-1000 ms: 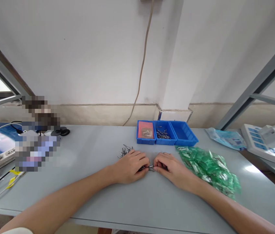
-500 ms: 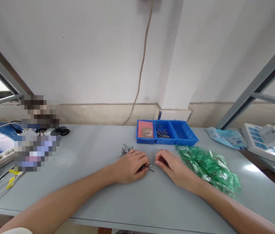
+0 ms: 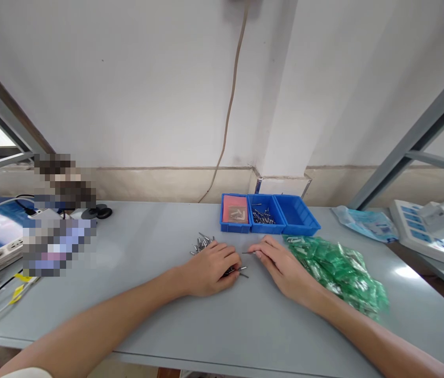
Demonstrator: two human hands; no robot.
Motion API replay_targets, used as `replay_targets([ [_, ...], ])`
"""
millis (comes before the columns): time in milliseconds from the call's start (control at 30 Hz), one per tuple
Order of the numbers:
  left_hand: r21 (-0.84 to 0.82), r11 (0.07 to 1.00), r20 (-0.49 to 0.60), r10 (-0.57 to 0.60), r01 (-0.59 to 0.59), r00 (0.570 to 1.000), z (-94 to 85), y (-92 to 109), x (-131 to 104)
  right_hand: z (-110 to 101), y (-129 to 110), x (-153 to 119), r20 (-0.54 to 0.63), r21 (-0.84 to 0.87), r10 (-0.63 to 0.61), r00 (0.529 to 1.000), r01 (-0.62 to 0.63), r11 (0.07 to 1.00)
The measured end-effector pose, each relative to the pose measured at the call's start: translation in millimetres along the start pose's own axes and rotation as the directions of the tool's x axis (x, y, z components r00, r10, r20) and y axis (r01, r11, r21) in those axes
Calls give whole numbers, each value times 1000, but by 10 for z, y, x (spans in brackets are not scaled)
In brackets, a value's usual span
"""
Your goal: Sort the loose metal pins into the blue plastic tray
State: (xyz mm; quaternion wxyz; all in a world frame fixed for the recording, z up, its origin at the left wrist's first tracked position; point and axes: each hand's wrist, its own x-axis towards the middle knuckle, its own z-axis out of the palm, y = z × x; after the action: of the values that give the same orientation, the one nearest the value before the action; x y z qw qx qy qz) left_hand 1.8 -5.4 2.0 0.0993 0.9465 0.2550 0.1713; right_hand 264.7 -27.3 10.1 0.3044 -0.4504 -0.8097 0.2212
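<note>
The metal pin (image 3: 249,252) is thin, straight and dark grey. It projects leftward from the right hand (image 3: 276,259), clamped between thumb and fingertips, above the grey table (image 3: 190,331). The left hand (image 3: 214,268), fingers together and curled, covers shiny metal pieces (image 3: 203,243).

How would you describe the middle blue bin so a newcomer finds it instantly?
On the grey table, near its far edge, three blue bins stand in a row. The middle bin holds loose metal pins, while the left bin holds a pink sheet and the right bin shows its blue floor.
</note>
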Motion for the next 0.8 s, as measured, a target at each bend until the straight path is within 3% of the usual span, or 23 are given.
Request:
replay_targets([
  [400,-15,1000,10,-2,2,1000,-21,3,5,10,8,-5,-68,57,139,988,-135,989],
  [800,-1,1000,11,0,0,1000,-19,0,5,-11,-45,-19,-53,50,118,992,-116,992],
])
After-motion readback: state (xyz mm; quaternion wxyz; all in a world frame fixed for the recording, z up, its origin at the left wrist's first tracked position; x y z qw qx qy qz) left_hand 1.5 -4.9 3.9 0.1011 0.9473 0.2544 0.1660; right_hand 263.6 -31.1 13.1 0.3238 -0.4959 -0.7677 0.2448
